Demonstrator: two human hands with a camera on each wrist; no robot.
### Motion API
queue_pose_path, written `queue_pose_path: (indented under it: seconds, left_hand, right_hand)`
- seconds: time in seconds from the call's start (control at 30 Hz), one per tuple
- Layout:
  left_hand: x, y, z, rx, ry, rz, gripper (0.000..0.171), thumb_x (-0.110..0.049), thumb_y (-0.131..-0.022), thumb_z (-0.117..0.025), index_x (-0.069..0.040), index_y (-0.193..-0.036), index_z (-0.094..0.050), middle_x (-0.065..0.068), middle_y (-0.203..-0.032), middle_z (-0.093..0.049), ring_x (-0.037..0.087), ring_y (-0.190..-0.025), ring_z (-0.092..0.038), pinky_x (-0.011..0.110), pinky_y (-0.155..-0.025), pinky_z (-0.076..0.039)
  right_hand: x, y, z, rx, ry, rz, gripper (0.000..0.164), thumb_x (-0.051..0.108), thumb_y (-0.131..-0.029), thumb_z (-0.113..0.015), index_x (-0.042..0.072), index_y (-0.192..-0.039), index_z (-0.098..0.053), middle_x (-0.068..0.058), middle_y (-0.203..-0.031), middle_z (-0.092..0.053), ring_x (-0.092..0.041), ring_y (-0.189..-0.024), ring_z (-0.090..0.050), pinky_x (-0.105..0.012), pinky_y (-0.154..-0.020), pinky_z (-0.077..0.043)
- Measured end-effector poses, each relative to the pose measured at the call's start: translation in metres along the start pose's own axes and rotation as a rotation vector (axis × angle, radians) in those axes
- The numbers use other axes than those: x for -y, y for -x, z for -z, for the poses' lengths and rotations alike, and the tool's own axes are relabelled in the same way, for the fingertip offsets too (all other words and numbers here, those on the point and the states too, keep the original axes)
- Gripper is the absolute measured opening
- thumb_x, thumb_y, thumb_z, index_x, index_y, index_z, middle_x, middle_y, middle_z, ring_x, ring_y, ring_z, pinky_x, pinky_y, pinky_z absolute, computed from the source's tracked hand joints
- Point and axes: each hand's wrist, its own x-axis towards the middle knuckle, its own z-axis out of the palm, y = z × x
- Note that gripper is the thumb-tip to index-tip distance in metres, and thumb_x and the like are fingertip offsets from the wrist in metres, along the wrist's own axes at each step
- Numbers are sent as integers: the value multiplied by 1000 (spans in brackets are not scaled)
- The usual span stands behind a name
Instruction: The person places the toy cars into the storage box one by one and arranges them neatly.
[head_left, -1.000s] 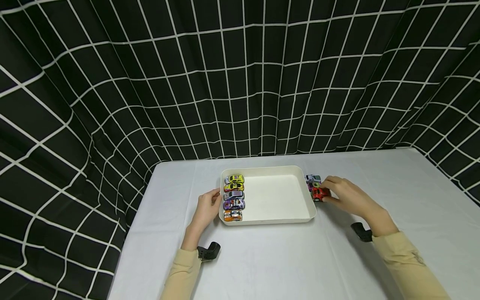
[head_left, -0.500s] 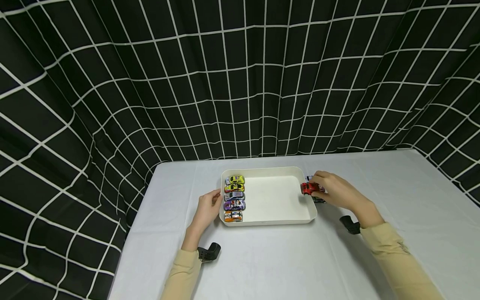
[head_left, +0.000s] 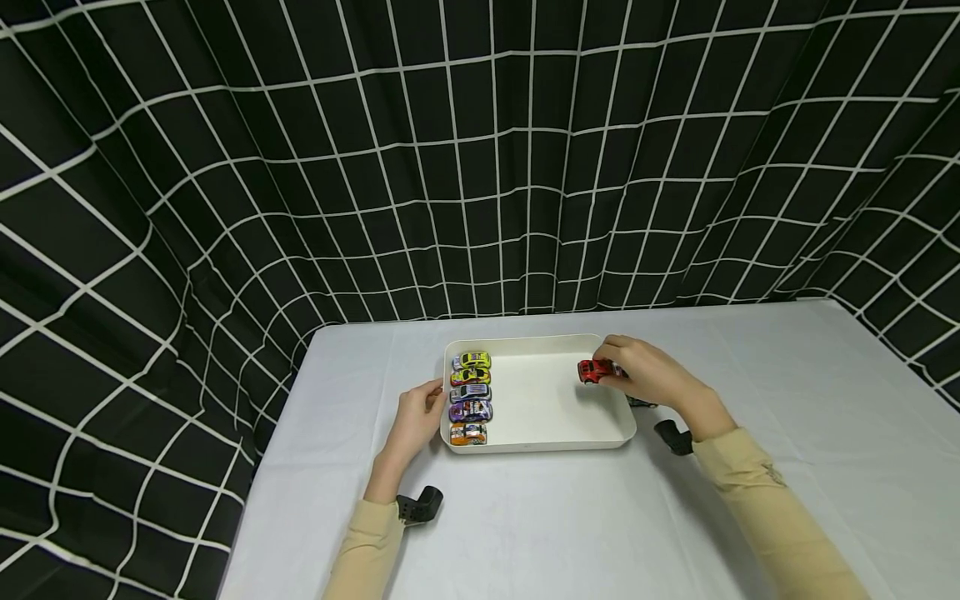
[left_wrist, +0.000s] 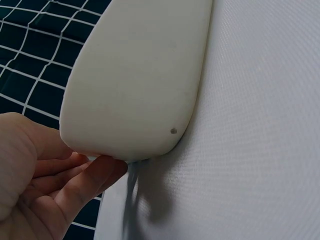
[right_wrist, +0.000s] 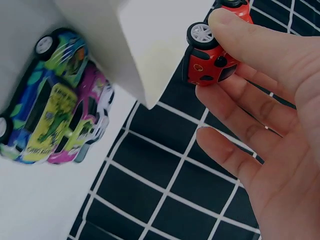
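My right hand point(head_left: 651, 375) pinches a red toy car point(head_left: 594, 372) between thumb and fingers, above the right part of a white tray point(head_left: 540, 445). In the right wrist view the red car's wheel and side show beside the thumb. On the tray's left side, my left hand point(head_left: 417, 415) grips the rim; its thumb point(left_wrist: 85, 187) lies along the outside of the end wall, and some fingertips are hidden. Several toy cars stand in a column inside the tray's left end, among them a yellow one point(head_left: 474, 360), a purple one point(head_left: 471, 411) and an orange one point(head_left: 468, 433).
More toy cars sit on the white cloth just outside the tray's right wall, including a blue-green and yellow one point(right_wrist: 47, 102) and a magenta one point(right_wrist: 82, 117). The right hand mostly covers them in the head view. A black gridded curtain point(head_left: 510, 167) hangs behind the table.
My right hand has lifted the red toy car from the group beside the tray and carried it left over the right wall. The left hand stays at the tray's left rim.
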Motion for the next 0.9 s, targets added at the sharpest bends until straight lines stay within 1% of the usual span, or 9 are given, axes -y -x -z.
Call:
queue_pose_path:
  seconds: [0.27,0.5,0.9]
  left_hand:
    - [3,0,-1,-9,-10,-14,30,0,-90,-54,14,-117,-55,25,-101,-64,30,-88,-65,34,-77,-55]
    - [4,-1,-2,-7,-10,-5,30,0,-90,-55,13,-117,-56,24,-101,-65,30,-89,-65,35,-78,-55]
    - [3,-1,-1,-6,-20,-17,29,0,-90,-55,12,-117,-57,23,-99,-65,29,-87,-65,33,-75,-55]
  right_hand:
    - [4,-14,-4,10,14,32,20,3,-71,-78,4,-86,-65,-2,-83,-58,-14,-73,-54,-28,-63,-48]
    - [7,-27,-11,23,-3,71,18,4,-72,-78,3,-85,-65,-3,-82,-58,-16,-71,-54,-28,-62,-47]
    - [10,-45,-25,68,8,82,18,8,-73,-78,5,-85,-65,-1,-81,-57,-15,-72,-53,-27,-64,-47]
